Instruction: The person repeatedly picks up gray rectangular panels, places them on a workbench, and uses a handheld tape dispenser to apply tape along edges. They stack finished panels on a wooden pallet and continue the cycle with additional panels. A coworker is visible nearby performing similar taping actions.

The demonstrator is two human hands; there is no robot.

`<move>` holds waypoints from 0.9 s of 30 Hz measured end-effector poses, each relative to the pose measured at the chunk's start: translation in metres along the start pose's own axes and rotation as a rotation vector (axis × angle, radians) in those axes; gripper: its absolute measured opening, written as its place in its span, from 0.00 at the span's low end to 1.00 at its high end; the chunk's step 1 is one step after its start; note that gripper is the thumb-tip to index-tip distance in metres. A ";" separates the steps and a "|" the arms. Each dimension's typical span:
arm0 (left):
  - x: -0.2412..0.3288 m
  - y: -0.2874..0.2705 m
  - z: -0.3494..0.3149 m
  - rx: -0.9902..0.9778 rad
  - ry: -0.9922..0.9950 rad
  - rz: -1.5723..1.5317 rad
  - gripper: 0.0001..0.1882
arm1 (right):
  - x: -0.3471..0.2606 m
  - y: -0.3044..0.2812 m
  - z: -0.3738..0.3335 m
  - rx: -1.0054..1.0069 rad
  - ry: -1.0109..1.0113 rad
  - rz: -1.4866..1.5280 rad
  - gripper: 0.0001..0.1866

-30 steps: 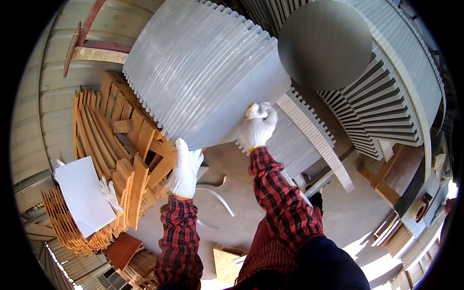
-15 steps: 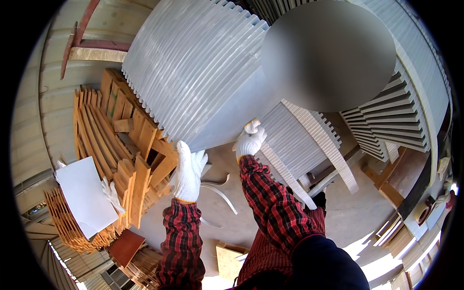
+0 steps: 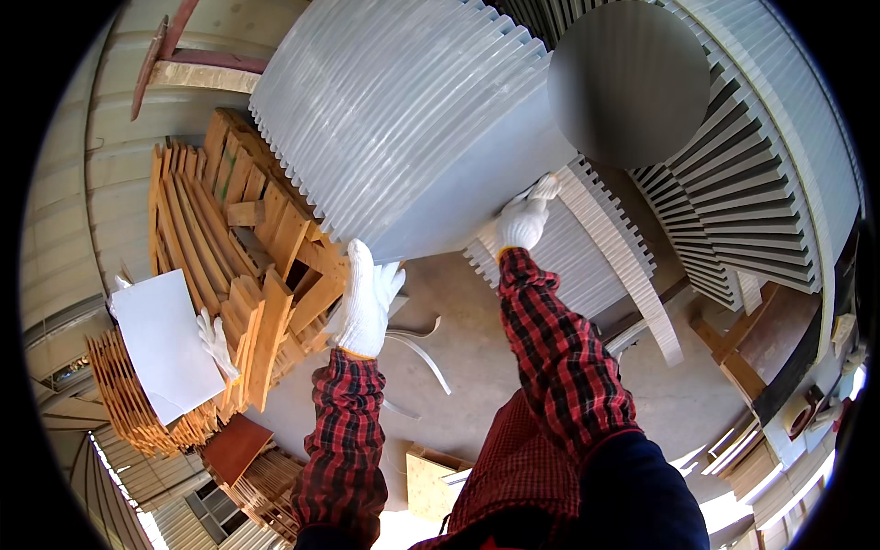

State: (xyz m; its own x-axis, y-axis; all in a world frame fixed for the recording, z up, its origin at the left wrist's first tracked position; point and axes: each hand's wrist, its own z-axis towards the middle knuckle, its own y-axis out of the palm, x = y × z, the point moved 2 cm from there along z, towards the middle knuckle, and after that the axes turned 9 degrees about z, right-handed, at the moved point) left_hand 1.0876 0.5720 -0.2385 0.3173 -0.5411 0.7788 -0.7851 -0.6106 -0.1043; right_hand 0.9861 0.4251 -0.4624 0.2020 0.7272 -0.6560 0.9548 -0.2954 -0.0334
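Note:
A large smooth grey panel (image 3: 467,197) lies at the near side of a stack of ribbed grey panels (image 3: 394,101). My left hand (image 3: 365,302), in a white knit glove, is at the near left corner, thumb up along the edge and fingers stretched out and apart just below it. Further right, my right hand (image 3: 522,220), gloved too, has its fingers curled at the panel's right edge. The fingertips' far side is hidden there. Beyond the right hand stands a lower stack of grey slats (image 3: 587,247) with a pale curved strip (image 3: 623,257) across it.
Curved wooden boards (image 3: 188,229) and crate timber (image 3: 293,266) stand at the left. A white sheet (image 3: 165,344) lies on piled slats, with a loose white glove (image 3: 215,344) beside it. Pale strips (image 3: 431,362) lie on the floor. A round blurred patch (image 3: 632,82) hides the upper right.
My right hand has slid right and away along the panel's edge toward its right corner. The left hand has stayed at the near left corner, moving up slightly in view.

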 end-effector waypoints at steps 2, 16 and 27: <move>0.000 0.000 0.001 -0.006 -0.009 0.016 0.50 | 0.045 0.009 -0.040 -0.179 0.099 -0.175 0.26; -0.008 -0.007 0.003 0.055 -0.107 0.032 0.57 | 0.030 -0.038 -0.070 -0.227 0.174 -0.223 0.23; -0.023 -0.035 0.013 -0.003 0.028 0.186 0.47 | 0.013 -0.002 -0.218 -0.514 -0.259 -0.059 0.41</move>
State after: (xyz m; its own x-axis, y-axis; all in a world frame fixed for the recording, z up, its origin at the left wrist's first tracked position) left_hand 1.1146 0.5982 -0.2604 0.1518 -0.6282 0.7631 -0.8306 -0.4996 -0.2460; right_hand 1.0347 0.5699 -0.3066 0.1471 0.5390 -0.8294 0.9591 0.1273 0.2529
